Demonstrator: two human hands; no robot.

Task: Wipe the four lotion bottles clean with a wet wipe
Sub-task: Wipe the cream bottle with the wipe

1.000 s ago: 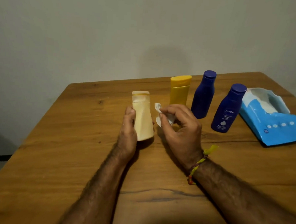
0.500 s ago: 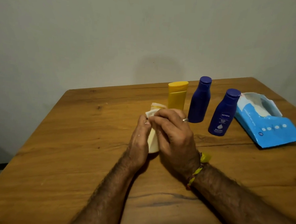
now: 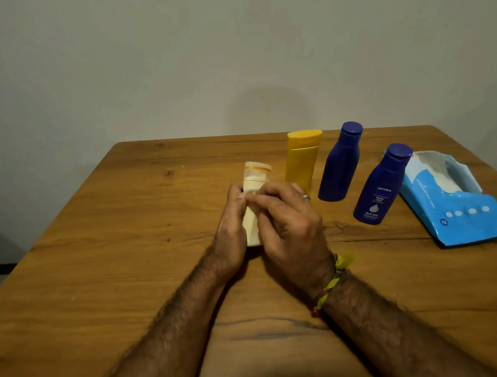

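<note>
nearest the camera, two bare forearms reach in over the wooden table [image 3: 100, 238], the right wrist wearing a yellow thread band [image 3: 333, 282]. the left hand [image 3: 230, 230] curls around the left side of a cream bottle [image 3: 251, 217], thumb up near its neck, holding it upright on the table. the right hand [image 3: 288, 225] wraps over the bottle's front, its fingers bent and pressed against the body just below the cap; the wet wipe is presumably under those fingers, though almost nothing of it shows (only a pale scrap near the fingertips, too small to be sure).

by the look of it, the wiping of the first bottle is the step in hand. the next move seems to call for turning the bottle in the left hand so the wipe reaches the back and the cap, then setting it aside.

just beyond stands a yellow bottle [image 3: 300, 162], then a dark blue bottle [image 3: 340, 164], and to its right a second blue bottle [image 3: 381, 186] with a white label. all three are upright, apart from each other and untouched. farthest right lies an open blue wipe packet [image 3: 470, 217], a white sheet showing in its mouth.
</note>
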